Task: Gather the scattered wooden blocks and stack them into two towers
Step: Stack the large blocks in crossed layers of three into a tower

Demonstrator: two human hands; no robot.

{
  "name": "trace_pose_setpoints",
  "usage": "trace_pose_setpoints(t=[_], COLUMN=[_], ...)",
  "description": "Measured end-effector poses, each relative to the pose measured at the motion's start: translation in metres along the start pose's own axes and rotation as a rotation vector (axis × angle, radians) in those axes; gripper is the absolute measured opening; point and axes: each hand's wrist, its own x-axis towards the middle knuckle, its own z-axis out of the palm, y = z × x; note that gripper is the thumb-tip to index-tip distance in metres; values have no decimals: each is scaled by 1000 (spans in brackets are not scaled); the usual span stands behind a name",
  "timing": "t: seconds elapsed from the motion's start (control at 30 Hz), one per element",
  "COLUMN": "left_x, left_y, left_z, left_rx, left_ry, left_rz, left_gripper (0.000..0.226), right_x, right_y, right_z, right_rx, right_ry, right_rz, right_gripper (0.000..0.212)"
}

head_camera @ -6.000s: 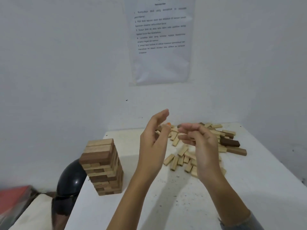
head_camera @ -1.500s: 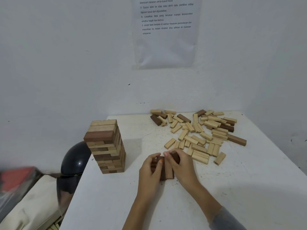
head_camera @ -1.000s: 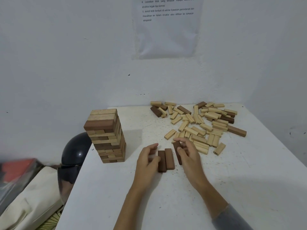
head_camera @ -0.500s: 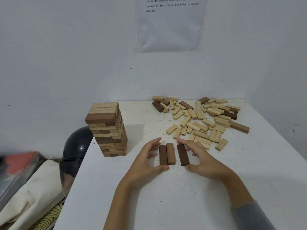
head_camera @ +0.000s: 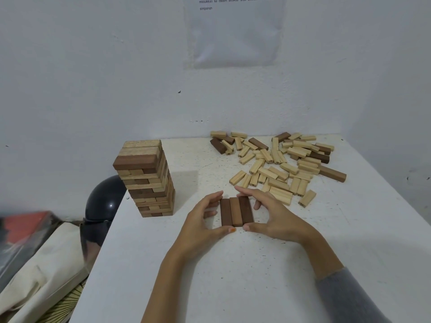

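Three dark brown blocks (head_camera: 236,211) lie flat side by side, touching, in the middle of the white table (head_camera: 233,276). My left hand (head_camera: 205,221) curls round their left side, thumb at the near ends and forefinger at the far ends. My right hand (head_camera: 272,215) holds the right side the same way. One finished tower (head_camera: 147,178) of light and brown blocks stands upright at the left. A pile of scattered blocks (head_camera: 279,162), mostly light wood with a few brown, lies at the back right.
The table's left edge runs just beside the tower. Below it sit a black helmet (head_camera: 102,201), a cream cloth bag (head_camera: 39,271) and something red (head_camera: 21,227). White walls close the back and right; a printed sheet (head_camera: 235,31) hangs on the back wall.
The third brown block, apart to the right half a second ago, now lies tight against the other two. Both hands have closed in round the row.
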Motion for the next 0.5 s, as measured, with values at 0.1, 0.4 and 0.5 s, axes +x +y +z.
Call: trace_pose_setpoints(t=[0.1,0.4,0.5], left_x=[0,0,0], left_y=[-1,-1,-1], left_z=[0,1,1], left_rx=[16,-5,-14], left_ry=[-6,14,20], left_rz=[11,11,6], left_gripper=[76,76,76], right_x=[2,1,0], right_y=[0,4,4], right_z=[-1,4,5], right_rx=[-1,-9,-16], right_ry=[-19,26,36], right_rz=[5,5,3], right_gripper=[88,88,89])
